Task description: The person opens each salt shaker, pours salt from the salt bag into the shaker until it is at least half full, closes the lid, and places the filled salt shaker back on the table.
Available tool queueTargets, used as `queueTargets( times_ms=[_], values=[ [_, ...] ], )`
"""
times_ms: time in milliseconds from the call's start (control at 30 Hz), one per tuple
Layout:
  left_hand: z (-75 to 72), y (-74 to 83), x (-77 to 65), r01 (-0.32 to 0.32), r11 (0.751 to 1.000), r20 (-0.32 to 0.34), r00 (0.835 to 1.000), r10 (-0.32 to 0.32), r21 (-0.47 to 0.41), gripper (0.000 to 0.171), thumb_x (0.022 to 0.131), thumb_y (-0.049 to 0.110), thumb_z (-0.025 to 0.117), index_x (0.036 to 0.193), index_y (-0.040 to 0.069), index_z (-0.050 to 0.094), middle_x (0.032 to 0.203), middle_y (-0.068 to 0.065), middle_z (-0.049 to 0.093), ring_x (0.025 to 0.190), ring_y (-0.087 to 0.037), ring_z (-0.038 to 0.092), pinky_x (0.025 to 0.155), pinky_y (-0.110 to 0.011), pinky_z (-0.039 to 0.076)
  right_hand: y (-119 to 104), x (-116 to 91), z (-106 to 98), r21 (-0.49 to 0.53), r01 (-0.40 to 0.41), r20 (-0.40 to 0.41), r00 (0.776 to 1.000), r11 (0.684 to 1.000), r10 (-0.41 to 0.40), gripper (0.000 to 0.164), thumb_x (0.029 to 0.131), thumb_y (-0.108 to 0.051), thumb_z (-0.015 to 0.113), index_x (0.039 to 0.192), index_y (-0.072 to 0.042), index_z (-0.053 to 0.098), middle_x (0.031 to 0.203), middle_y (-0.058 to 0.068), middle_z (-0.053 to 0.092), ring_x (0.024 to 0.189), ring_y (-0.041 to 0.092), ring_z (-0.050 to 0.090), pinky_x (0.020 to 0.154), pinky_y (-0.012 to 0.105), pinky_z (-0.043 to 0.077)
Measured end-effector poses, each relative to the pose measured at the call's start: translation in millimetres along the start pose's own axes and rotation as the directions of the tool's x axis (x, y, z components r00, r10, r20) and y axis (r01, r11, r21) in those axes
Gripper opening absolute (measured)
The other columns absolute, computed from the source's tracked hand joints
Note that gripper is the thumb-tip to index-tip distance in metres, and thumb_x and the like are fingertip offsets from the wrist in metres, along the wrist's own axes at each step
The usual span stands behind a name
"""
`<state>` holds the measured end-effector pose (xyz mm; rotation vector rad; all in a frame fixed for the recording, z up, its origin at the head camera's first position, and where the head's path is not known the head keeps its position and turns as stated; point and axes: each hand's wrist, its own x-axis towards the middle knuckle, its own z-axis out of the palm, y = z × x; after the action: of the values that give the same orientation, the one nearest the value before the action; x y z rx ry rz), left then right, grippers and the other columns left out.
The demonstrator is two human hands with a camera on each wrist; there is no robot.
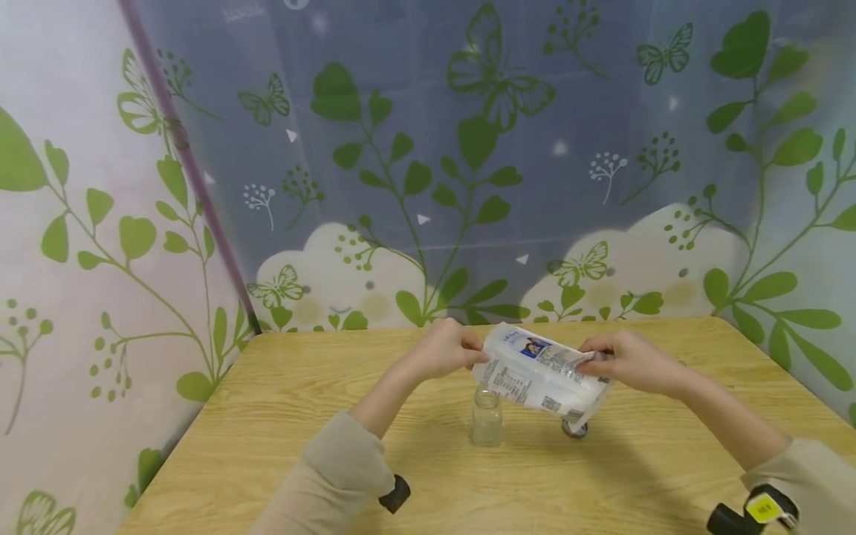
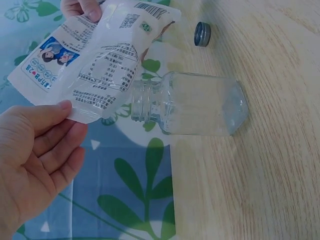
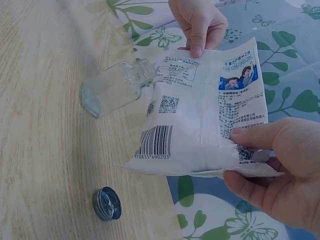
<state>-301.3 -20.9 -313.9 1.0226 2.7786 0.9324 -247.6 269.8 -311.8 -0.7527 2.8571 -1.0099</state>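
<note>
A white printed plastic packet [image 1: 538, 375], with a blue picture, a barcode and a QR code, is held up over the table and slopes down to the right. My left hand [image 1: 444, 349] pinches its left end between thumb and fingers. At the opposite end my right hand [image 1: 631, 364] grips an edge, thumb on the printed face. Just below the packet's left end stands a clear glass jar [image 1: 487, 425], upright with its threaded mouth uncovered. In the left wrist view the packet's edge is right by the jar's mouth [image 2: 142, 101].
A silver metal screw lid [image 3: 107, 204] lies on the wooden table [image 1: 267, 446] to the right of the jar, partly under the packet in the head view. Behind the table hangs a patterned cloth [image 1: 414, 148] with leaves and butterflies, and more cloth flanks both sides.
</note>
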Motion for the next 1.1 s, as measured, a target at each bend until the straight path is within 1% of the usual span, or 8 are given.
queueTargets(
  times_ms=[167,267,433,667,833,1100],
  values=[
    [-1.9,-0.2,-0.1,0.014,1.000,-0.004,1.000,-0.014,-0.002,0.011,0.083,0.017,0.069,0.075,0.010,0.072,0.061,0.008,0.062,0.051,-0.006,0.045,0.047,-0.019,0.033,-3,3,-3,0.013,-0.003,0.023,1.000,1.000,0.003,0.018,0.088,-0.019,0.063,0.098,-0.006,0.068,0.082,-0.001,0.063,0.066,0.011,0.052,0.057,0.028,0.044],
    [-2.2,-0.5,-0.7,0.018,1.000,0.003,1.000,-0.018,0.002,0.012,0.083,0.018,0.069,0.074,0.010,0.071,0.059,0.007,0.062,0.050,-0.006,0.043,0.047,-0.019,0.031,-5,4,-5,0.010,0.000,0.034,0.999,1.000,0.000,0.018,0.088,-0.019,0.063,0.098,-0.006,0.068,0.081,-0.001,0.063,0.065,0.011,0.052,0.057,0.028,0.044],
    [-2.3,-1.5,-1.5,0.010,1.000,0.000,1.000,-0.010,-0.003,0.012,0.083,0.017,0.069,0.073,0.010,0.071,0.060,0.005,0.062,0.050,-0.006,0.042,0.047,-0.019,0.031,-8,6,-8,-0.008,0.019,0.040,0.999,1.000,-0.019,0.015,0.088,-0.016,0.063,0.097,-0.005,0.068,0.079,-0.001,0.062,0.064,0.011,0.053,0.057,0.028,0.045],
    [-1.6,-3.3,-1.8,0.010,1.000,-0.003,1.000,-0.010,-0.005,0.012,0.083,0.018,0.069,0.075,0.011,0.072,0.060,0.008,0.061,0.050,-0.006,0.041,0.047,-0.019,0.031,-11,7,-11,-0.024,0.021,0.043,0.999,0.999,-0.020,0.013,0.087,-0.014,0.064,0.095,-0.005,0.069,0.080,-0.001,0.063,0.065,0.012,0.055,0.056,0.028,0.046],
    [-0.7,-4.5,-3.9,0.005,1.000,-0.004,1.000,-0.005,-0.010,0.013,0.083,0.017,0.069,0.073,0.011,0.071,0.060,0.007,0.061,0.050,-0.006,0.038,0.046,-0.019,0.028,-12,8,-10,-0.038,0.014,0.044,0.999,0.999,-0.013,0.014,0.087,-0.017,0.064,0.096,-0.006,0.069,0.081,-0.002,0.064,0.065,0.011,0.055,0.056,0.028,0.045],
    [0.5,-6.7,-7.1,0.018,0.999,-0.008,1.000,-0.018,-0.028,0.013,0.083,0.017,0.069,0.073,0.010,0.072,0.060,0.007,0.061,0.051,-0.006,0.040,0.046,-0.019,0.030,-14,9,-9,-0.069,0.014,0.043,0.999,0.998,-0.011,0.012,0.087,-0.016,0.063,0.094,-0.008,0.069,0.078,-0.003,0.063,0.062,0.011,0.053,0.055,0.028,0.044]
  ],
)
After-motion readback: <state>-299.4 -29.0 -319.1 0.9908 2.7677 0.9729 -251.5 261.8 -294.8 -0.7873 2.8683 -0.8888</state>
